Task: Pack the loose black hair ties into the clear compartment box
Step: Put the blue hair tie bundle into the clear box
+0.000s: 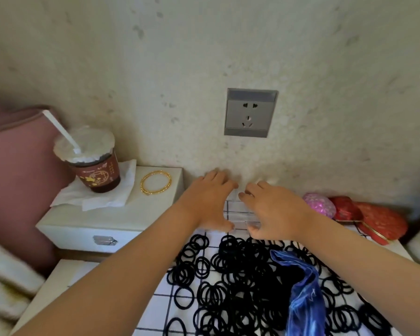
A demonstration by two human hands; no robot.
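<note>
Several loose black hair ties (230, 282) lie spread over a white cloth with a dark grid pattern (165, 301). Behind them, near the wall, stands the clear compartment box (239, 214), mostly hidden by my hands. My left hand (210, 200) grips its left side and my right hand (274, 209) grips its right side, fingers over the far edge and thumbs at the near edge. Whether the box is open or closed cannot be told.
A blue plastic bag (303, 294) lies on the hair ties at the right. A white nightstand (112, 214) at the left holds a drink cup with straw (92, 161) and gold bangles (155, 183). Pink and red items (359, 212) sit at the right. A wall socket (250, 112) is above.
</note>
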